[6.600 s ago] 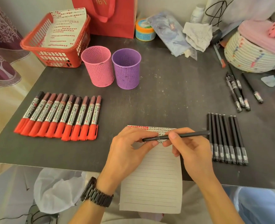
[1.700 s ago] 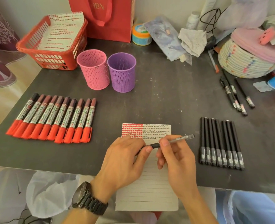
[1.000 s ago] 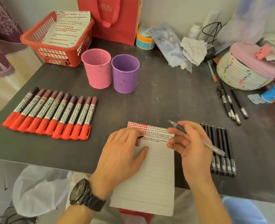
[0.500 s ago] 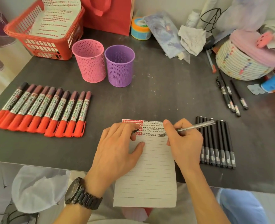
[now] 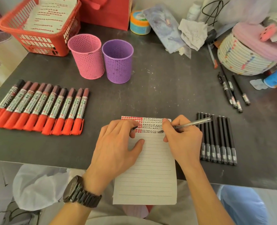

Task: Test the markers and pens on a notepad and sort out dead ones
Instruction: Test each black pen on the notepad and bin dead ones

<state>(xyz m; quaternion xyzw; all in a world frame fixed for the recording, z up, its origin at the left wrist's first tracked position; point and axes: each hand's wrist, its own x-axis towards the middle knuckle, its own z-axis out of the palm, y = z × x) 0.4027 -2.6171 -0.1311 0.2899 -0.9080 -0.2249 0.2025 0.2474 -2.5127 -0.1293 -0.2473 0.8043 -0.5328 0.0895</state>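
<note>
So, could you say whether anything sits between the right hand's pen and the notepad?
Nothing visible: the pen in the right hand touches the notepad by the scribbles; the left hand, pinching a dark cap, rests further left.

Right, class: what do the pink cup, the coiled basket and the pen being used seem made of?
Pink cup: likely matt moulded plastic, evenly perforated wall. Basket: apparently coiled rope, pale stacked coils with coloured stitches. Pen: clear glossy plastic barrel, probably; it looks see-through.
</note>
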